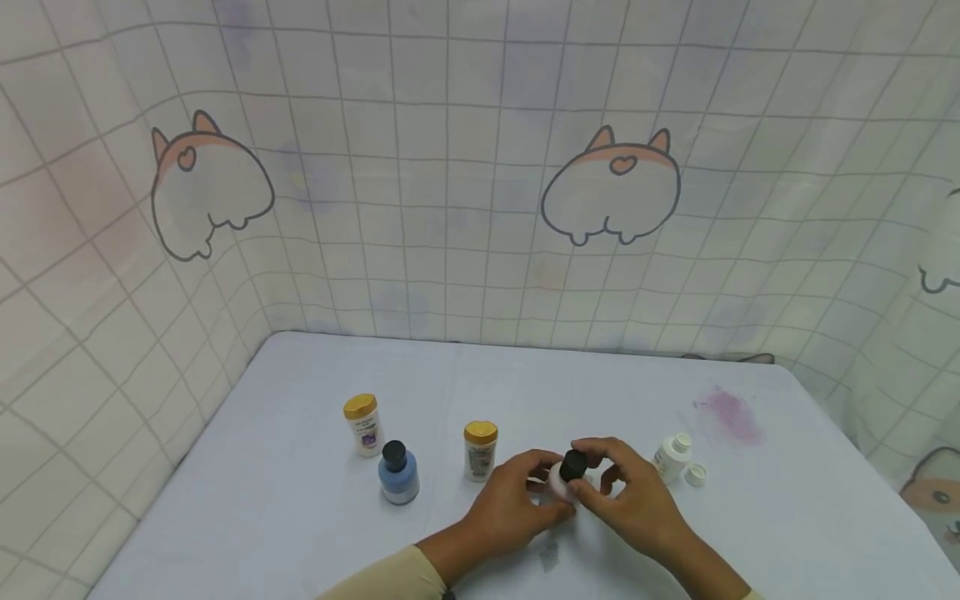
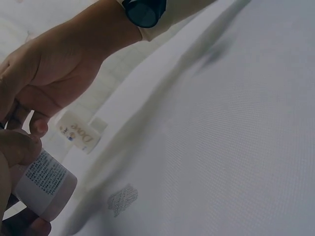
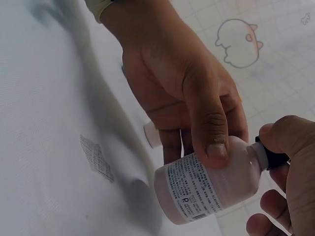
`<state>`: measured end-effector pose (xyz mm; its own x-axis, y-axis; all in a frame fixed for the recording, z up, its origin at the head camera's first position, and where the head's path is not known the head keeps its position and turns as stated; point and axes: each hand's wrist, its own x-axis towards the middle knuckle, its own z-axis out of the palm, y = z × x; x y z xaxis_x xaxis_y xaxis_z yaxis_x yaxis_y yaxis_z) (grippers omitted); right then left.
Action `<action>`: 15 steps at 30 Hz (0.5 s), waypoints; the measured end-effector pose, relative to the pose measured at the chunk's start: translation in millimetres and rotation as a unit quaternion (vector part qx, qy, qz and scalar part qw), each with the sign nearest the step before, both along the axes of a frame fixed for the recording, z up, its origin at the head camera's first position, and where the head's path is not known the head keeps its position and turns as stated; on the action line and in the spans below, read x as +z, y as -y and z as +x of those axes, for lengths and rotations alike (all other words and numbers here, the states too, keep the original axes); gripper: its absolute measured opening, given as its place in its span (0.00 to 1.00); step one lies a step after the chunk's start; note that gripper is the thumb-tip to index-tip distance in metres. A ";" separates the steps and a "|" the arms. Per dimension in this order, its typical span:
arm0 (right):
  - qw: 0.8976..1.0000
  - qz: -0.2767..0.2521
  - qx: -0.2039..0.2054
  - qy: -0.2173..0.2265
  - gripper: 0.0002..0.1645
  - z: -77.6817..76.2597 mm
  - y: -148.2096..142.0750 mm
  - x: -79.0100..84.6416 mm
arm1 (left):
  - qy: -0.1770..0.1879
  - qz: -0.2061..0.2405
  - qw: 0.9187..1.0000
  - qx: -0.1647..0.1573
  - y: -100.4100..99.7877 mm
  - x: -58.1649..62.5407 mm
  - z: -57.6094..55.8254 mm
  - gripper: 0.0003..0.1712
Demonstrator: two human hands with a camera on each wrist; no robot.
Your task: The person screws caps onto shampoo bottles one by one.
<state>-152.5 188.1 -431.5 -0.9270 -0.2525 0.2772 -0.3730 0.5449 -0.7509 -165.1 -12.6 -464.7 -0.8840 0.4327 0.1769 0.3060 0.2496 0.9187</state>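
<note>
My left hand (image 1: 513, 504) grips the body of a pale pink bottle (image 3: 236, 177), its thumb lying across the printed label. At the bottle's neck, my right hand (image 1: 633, 496) pinches the black cap (image 1: 573, 465) between thumb and fingers. The cap sits at the mouth of the bottle, and the bottle's base is close over the table in the right wrist view. To the right of the hands stands a small white bottle (image 1: 672, 457) with its neck bare, marked "Dove" in the left wrist view. A white cap (image 1: 696, 475) lies beside it.
Left of the hands are a gold-lidded jar (image 1: 480, 454), a blue bottle (image 1: 399, 479) with a black cap, and another gold-lidded jar (image 1: 366, 429). The white table (image 1: 300, 517) has a pink stain (image 1: 729, 415) at the right. A grid-patterned curtain (image 1: 450, 192) hangs behind it.
</note>
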 end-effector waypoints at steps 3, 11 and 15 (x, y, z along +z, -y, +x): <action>1.000 -0.007 0.002 -0.013 0.27 -0.3 -0.6 -1.0 | 0.006 0.003 1.000 0.004 0.3 0.3 -0.6 0.29; 1.000 -0.007 0.000 -0.022 0.26 1.6 -2.3 -0.2 | 0.027 0.005 0.999 0.016 1.5 -1.5 -2.5 0.30; 0.999 -0.010 -0.006 -0.031 0.24 2.0 -3.4 0.0 | 0.033 0.002 0.999 0.025 1.9 -1.5 -2.5 0.30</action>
<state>-150.5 191.5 -431.5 -0.9110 -0.2361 0.3382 -0.4124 0.5352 -0.7372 -167.6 -14.4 -466.2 -0.9143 0.3872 0.1187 0.2318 0.2600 0.9374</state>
